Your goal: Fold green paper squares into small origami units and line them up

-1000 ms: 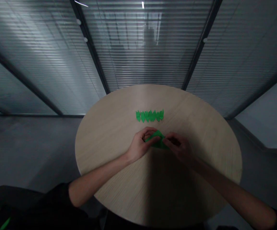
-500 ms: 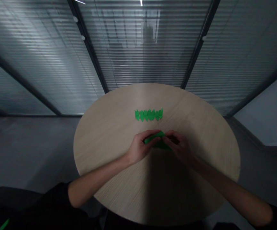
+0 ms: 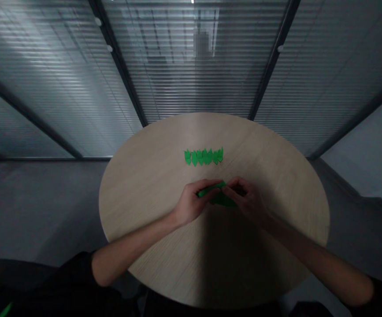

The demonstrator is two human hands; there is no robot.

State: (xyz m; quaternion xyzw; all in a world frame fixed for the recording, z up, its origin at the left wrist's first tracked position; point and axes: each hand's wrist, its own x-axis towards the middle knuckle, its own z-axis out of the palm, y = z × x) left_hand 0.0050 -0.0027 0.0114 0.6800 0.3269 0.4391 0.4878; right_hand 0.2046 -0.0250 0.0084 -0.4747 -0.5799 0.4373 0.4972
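In both hands I hold a sheet of bright green folded paper (image 3: 220, 197) low over the table. My left hand (image 3: 191, 203) pinches its left end, and my right hand (image 3: 246, 199) grips its right side with the fingertips. The fingers hide part of the sheet. Farther up the table, a row of several small green folded paper pieces (image 3: 203, 156) lies side by side, overlapping, well beyond both hands. Each piece has a pointed shape.
A round pale wood table (image 3: 151, 185) fills the middle of the view, and my forearms cross its near edge. Beyond it stand glass walls with blinds (image 3: 191, 79) and dark metal frames. A dark object with a green strip (image 3: 5, 310) sits at the lower left.
The whole view has drifted slightly up and left. My hands have closed in on the green sheet, which now looks flatter and narrower. The row of pieces has not shifted on the table.
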